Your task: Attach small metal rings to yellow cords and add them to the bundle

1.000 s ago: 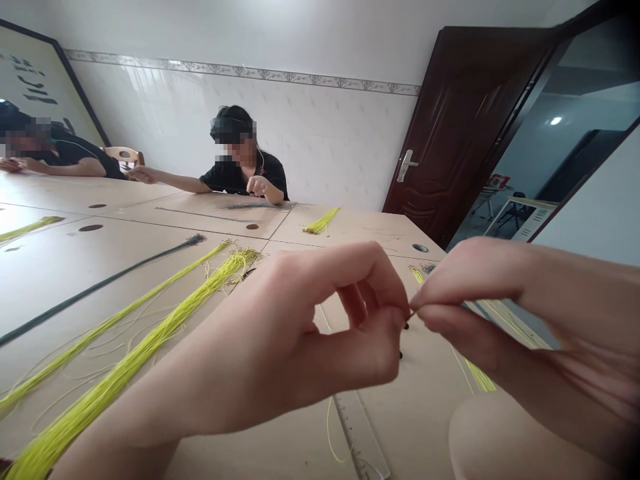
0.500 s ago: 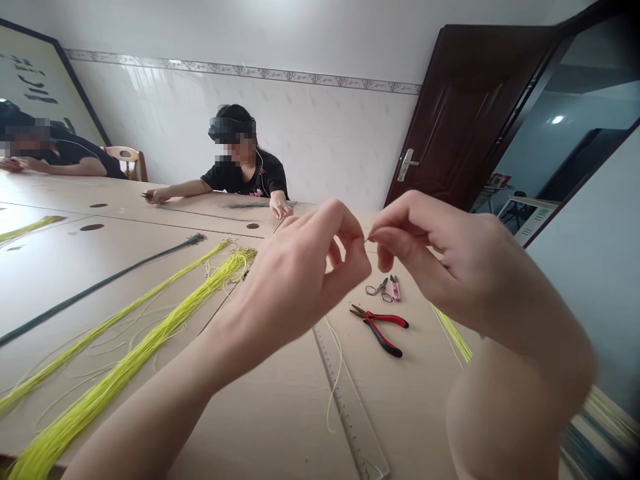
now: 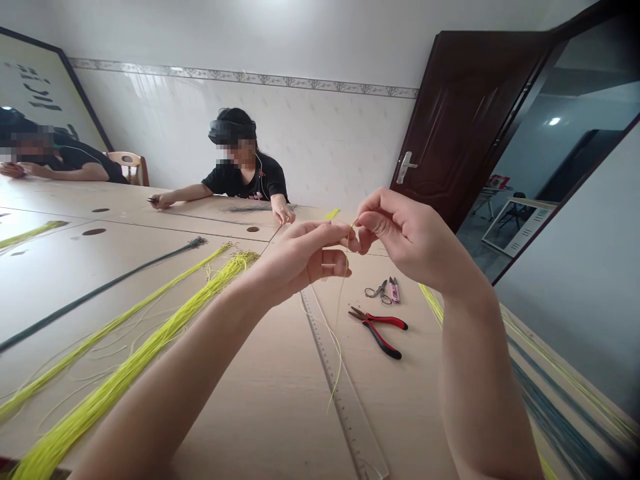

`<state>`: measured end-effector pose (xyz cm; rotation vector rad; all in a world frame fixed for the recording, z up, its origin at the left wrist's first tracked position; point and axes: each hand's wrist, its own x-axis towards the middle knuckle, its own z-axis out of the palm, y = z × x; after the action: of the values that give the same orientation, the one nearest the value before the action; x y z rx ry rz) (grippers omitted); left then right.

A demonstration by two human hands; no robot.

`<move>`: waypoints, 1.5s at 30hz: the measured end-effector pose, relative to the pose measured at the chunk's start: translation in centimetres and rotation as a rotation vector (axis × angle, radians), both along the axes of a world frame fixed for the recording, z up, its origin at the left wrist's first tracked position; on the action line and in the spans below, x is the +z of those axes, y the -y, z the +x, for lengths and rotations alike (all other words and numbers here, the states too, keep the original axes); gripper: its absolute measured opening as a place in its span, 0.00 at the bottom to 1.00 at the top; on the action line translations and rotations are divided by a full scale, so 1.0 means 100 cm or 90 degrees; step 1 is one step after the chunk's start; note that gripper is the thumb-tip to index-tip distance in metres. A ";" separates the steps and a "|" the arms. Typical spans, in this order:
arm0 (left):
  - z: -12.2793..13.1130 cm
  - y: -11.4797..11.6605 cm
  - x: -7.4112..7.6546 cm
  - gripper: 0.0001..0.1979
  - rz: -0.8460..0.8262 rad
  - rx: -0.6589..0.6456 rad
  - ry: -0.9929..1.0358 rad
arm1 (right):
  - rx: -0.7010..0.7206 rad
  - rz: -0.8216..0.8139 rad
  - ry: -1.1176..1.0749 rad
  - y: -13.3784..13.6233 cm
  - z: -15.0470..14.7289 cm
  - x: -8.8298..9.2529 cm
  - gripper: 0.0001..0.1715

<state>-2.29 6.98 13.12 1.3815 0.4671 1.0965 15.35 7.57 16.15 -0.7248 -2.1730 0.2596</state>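
Note:
My left hand [image 3: 305, 257] and my right hand [image 3: 410, 237] are raised above the table [image 3: 250, 413], fingertips almost meeting. Both pinch the top end of one thin yellow cord [image 3: 340, 313], which hangs down from between them to the tabletop. Directly under the hands a clear plastic ruler [image 3: 345, 393] lies lengthwise on the table. Red-handled pliers [image 3: 383, 328] lie just right of the ruler, with small scissors [image 3: 376, 291] and a pink clipper [image 3: 395, 290] behind them.
Long bundles of yellow cords [image 3: 135, 360] and a dark cord [image 3: 100, 290] stretch across the left of the table; more yellow and dark cords [image 3: 545, 400] run along its right edge. Two people sit at the far side. A dark door [image 3: 450, 133] stands open at right.
Both hands have moved up and away from me, still pinched together. The yellow cord now hangs visibly from them, and the pliers and scissors have come into sight.

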 end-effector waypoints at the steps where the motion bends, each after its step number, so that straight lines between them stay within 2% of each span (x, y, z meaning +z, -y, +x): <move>1: 0.000 0.000 0.000 0.10 -0.021 -0.031 0.023 | 0.009 0.000 -0.007 0.000 0.000 0.000 0.14; 4: 0.000 0.001 0.002 0.10 -0.050 -0.079 0.054 | 0.024 0.014 -0.018 0.001 -0.001 -0.001 0.14; 6: 0.001 0.001 0.002 0.10 -0.040 -0.056 0.057 | 0.012 0.034 -0.022 0.001 -0.002 -0.001 0.13; 8: 0.003 0.002 0.002 0.09 0.022 0.036 0.027 | -0.009 0.051 -0.043 0.003 -0.003 -0.001 0.13; 13: 0.011 0.010 -0.001 0.07 0.320 0.405 -0.159 | -0.063 0.064 -0.092 0.013 -0.003 0.001 0.15; 16: 0.015 0.019 -0.001 0.07 0.437 0.530 -0.214 | -0.082 0.075 -0.052 0.021 -0.003 0.003 0.12; 19: 0.017 0.027 0.000 0.06 0.543 0.617 -0.283 | -0.069 0.092 -0.040 0.028 -0.004 0.005 0.09; 24: 0.017 0.035 0.002 0.06 0.657 0.650 -0.330 | -0.062 0.123 -0.042 0.038 -0.003 0.005 0.07; 33: 0.017 0.044 0.002 0.05 0.701 0.697 -0.322 | -0.063 0.185 0.000 0.047 0.002 0.007 0.06; 38: 0.017 0.045 0.002 0.05 0.690 0.693 -0.356 | -0.112 0.222 -0.023 0.046 0.002 0.006 0.05; 45: 0.019 0.047 0.003 0.05 0.640 0.648 -0.386 | -0.131 0.197 -0.005 0.044 0.003 0.007 0.07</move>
<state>-0.42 2.27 13.40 2.5062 1.2544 1.8529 15.65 3.20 16.87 -0.7585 -2.0492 -0.1769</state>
